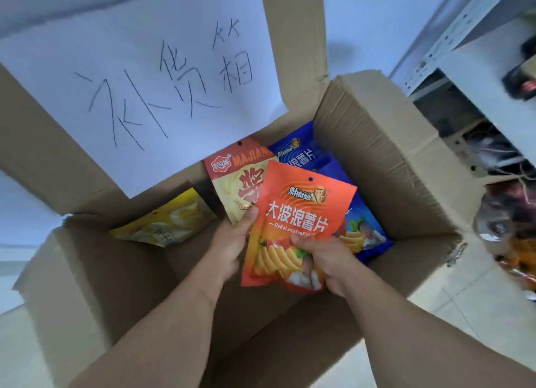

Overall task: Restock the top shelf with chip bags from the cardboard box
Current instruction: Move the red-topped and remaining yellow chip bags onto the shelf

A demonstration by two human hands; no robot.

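— Orange chip bag (pixel 301 228): where do you have it?

— You hold it upright over the open cardboard box (pixel 385 161), both hands on it. Your right hand (pixel 330 261) is clamped on its lower right corner, thumb across the front. Your left hand (pixel 232 242) is closed on its left edge, thumb up along the side.

— What is behind it?

— A red and cream bag (pixel 232 181) stands just behind it, touching your left thumb; whether your left hand grips that one too, you cannot tell from here. Blue bags (pixel 359 228) lie in the box to the right, partly hidden by the orange one. A yellow bag (pixel 168 222) lies tilted in the box to the left, apart from the others.

— And around the box?

— A white paper sheet (pixel 139 68) with handwritten characters covers the raised far flap. On the right a pale metal shelf unit (pixel 443 39) stands near the box, its goods blurred.
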